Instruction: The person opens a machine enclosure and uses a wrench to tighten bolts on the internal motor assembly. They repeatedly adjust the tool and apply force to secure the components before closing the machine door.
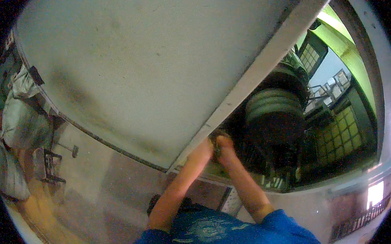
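A small dark clump (217,136) is pinched between the left hand (203,149) and the right hand (225,144), which are pressed together at the lower edge of a big grey panel (148,67). Whether the fingers are fully closed around the clump cannot be told, since it is blurred and partly hidden by the hands. The clump sits near the middle of the scene, just left of a dark ribbed drum (272,118). The drum's rounded rings are seen only in part, its lower part lost in shadow. The panel is flat, dull and smudged. Pale sacks (20,118) are stacked at the far left. Blue sleeves (219,233) are cut off by the near edge.
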`<state>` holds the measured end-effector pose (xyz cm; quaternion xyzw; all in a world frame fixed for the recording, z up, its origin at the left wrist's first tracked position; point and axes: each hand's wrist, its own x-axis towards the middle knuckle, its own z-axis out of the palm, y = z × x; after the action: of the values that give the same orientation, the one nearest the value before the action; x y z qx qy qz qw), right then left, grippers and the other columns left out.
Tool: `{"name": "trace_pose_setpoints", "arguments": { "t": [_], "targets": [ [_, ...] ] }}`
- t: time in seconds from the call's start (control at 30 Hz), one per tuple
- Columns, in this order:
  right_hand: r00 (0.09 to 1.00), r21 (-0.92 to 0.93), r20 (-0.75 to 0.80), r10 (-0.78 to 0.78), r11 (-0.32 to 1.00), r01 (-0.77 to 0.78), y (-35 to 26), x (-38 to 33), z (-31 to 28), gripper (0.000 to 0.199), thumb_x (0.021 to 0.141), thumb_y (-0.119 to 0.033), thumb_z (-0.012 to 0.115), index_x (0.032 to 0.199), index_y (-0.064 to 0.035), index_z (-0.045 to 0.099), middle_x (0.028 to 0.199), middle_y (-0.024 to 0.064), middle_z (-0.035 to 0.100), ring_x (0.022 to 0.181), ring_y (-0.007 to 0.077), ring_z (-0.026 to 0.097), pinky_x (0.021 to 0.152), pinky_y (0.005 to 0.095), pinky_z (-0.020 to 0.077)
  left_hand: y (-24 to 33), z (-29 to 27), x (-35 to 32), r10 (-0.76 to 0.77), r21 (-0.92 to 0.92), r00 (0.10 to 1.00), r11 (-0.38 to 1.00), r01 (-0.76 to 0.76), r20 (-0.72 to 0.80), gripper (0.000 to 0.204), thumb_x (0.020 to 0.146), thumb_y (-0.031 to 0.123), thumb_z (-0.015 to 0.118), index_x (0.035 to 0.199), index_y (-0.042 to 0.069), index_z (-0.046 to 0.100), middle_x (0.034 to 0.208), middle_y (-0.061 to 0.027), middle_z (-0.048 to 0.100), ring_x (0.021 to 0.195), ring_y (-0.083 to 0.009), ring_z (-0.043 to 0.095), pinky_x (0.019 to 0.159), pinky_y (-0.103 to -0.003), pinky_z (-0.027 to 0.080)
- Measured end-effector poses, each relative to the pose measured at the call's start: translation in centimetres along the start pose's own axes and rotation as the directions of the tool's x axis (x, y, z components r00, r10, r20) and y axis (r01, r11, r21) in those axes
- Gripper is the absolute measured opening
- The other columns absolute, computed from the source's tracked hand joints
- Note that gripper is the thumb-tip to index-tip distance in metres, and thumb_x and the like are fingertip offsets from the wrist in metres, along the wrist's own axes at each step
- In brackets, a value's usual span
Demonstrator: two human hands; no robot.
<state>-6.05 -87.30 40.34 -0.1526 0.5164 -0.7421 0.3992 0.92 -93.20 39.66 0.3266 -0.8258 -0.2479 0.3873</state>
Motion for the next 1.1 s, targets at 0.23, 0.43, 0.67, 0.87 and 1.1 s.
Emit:
{"name": "trace_pose_setpoints", "arguments": {
  "t": [0.23, 0.43, 0.67, 0.87, 1.1],
  "targets": [
    [0.999, 0.023, -0.026, 0.029, 0.999, -0.029, -0.2, 0.1, -0.4, 0.03, 0.056, -0.005, 0.041, 0.085, -0.0047, 0.05, 0.072, 0.0043, 0.052, 0.058, 0.0146, 0.049, 0.051, 0.0254, 0.0437, 1.0, -0.9, 0.1, -0.086, 0.14, 0.969, 0.989, 0.054, 0.23, 0.01, 0.065, 0.01, 0.048, 0.068, 0.0, 0.048, 0.069, -0.015, 0.052, 0.069, -0.0278, 0.05, 0.068, -0.036, 0.038],
    [0.995, -0.046, -0.093, 0.044, 0.998, -0.048, 0.4, 0.0, -0.8, 0.034, 0.055, -0.007, 0.04, 0.088, -0.0052, 0.048, 0.073, 0.0047, 0.051, 0.059, 0.0151, 0.049, 0.049, 0.0252, 0.0434, 0.6, -0.1, -0.7, -0.144, 0.194, 0.969, 0.975, 0.105, 0.201, 0.01, 0.063, 0.011, 0.048, 0.066, 0.001, 0.049, 0.066, -0.0145, 0.053, 0.068, -0.0272, 0.051, 0.071, -0.036, 0.038],
    [0.995, 0.016, -0.027, 0.096, 0.995, -0.095, 0.1, 0.9, -0.7, 0.03, 0.056, -0.009, 0.041, 0.085, -0.0054, 0.048, 0.072, 0.0044, 0.049, 0.059, 0.0147, 0.048, 0.051, 0.0256, 0.0431, 1.1, -1.9, 0.7, -0.167, 0.205, 0.931, 0.973, 0.103, 0.325, 0.011, 0.067, 0.007, 0.046, 0.075, -0.002, 0.047, 0.076, -0.017, 0.051, 0.074, -0.0303, 0.051, 0.063, -0.036, 0.043],
    [0.997, 0.024, -0.047, 0.058, 0.998, -0.056, 1.5, 2.4, -2.8, 0.021, 0.059, -0.012, 0.041, 0.078, -0.006, 0.047, 0.069, 0.0035, 0.046, 0.058, 0.0141, 0.045, 0.048, 0.0267, 0.0408, 1.3, -1.9, 0.6, -0.149, 0.19, 0.949, 0.977, 0.098, 0.278, 0.011, 0.063, 0.005, 0.05, 0.071, -0.001, 0.047, 0.075, -0.0172, 0.051, 0.071, -0.0306, 0.051, 0.062, -0.037, 0.043],
    [0.996, -0.077, -0.037, 0.077, 0.994, -0.08, -0.3, 0.4, -1.9, 0.026, 0.059, -0.012, 0.042, 0.083, -0.0057, 0.05, 0.065, 0.0023, 0.047, 0.054, 0.0123, 0.043, 0.045, 0.0251, 0.038, 1.2, -1.4, 0.4, -0.035, 0.238, 0.977, 0.971, -0.016, 0.211, 0.008, 0.063, 0.006, 0.048, 0.067, -0.001, 0.047, 0.068, -0.0167, 0.051, 0.066, -0.0296, 0.05, 0.061, -0.036, 0.042]
  ]
}}
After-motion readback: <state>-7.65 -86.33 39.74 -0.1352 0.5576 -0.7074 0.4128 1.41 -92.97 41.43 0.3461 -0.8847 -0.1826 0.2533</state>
